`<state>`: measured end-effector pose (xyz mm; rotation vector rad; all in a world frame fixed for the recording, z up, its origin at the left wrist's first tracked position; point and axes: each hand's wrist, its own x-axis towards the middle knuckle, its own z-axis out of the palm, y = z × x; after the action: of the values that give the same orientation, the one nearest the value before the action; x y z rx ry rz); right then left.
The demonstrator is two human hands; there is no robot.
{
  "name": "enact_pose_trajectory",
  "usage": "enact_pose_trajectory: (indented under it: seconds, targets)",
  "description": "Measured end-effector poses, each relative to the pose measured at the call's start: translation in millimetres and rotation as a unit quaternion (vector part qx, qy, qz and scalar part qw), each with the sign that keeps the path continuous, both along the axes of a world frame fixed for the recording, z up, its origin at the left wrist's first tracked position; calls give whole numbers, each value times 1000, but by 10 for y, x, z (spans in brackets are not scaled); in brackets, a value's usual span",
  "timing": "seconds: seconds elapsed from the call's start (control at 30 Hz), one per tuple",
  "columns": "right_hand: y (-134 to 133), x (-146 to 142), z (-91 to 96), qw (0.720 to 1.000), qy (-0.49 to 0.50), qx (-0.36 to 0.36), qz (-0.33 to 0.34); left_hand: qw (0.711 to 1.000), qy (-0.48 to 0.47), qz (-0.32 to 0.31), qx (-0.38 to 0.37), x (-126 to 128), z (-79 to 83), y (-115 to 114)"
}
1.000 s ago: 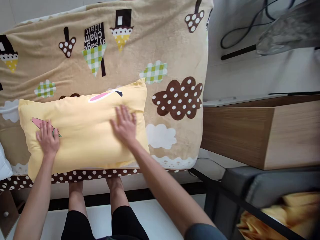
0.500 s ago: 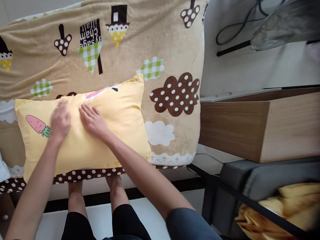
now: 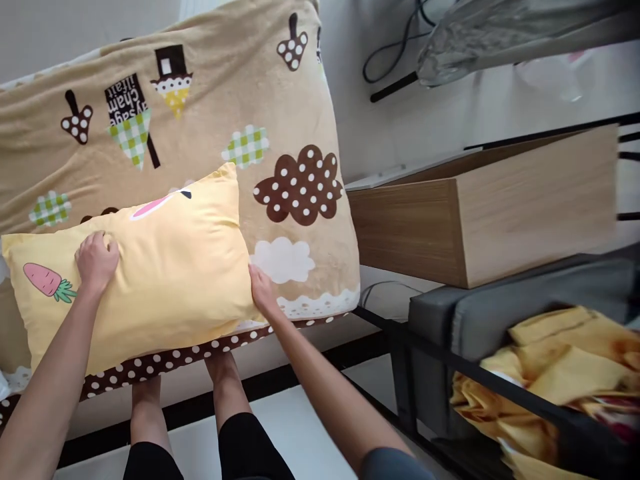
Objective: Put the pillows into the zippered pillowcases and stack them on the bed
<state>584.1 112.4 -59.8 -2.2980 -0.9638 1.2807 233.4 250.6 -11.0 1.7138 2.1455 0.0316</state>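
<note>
Left hand [image 3: 96, 259] clenched, gripping fabric atop the yellow carrot-print pillow [image 3: 165, 267]. Right hand [image 3: 261, 288] grasps the pillow's right edge. Pillow lies on tan patterned fleece blanket [image 3: 280, 87].

Pillow [image 3: 165, 280] left corner cut off; right hand [image 3: 261, 288] fingertips hidden.

A bed draped in a tan patterned blanket [image 3: 280, 87] stands beside a wooden cabinet [image 3: 480, 207]. Black cables [image 3: 395, 47] trail along the white wall, and the floor [image 3: 310, 433] is pale. A dark rack [image 3: 500, 333] holds crumpled yellow fabric [image 3: 550, 360].
</note>
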Motion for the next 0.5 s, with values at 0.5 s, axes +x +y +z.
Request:
enact_pose_trajectory:
  seconds: [0.5]
  targets:
    - [-881, -85, -129, 865, 297, 10, -405, 982, -38, -142, -114, 2945, -648, 1387]
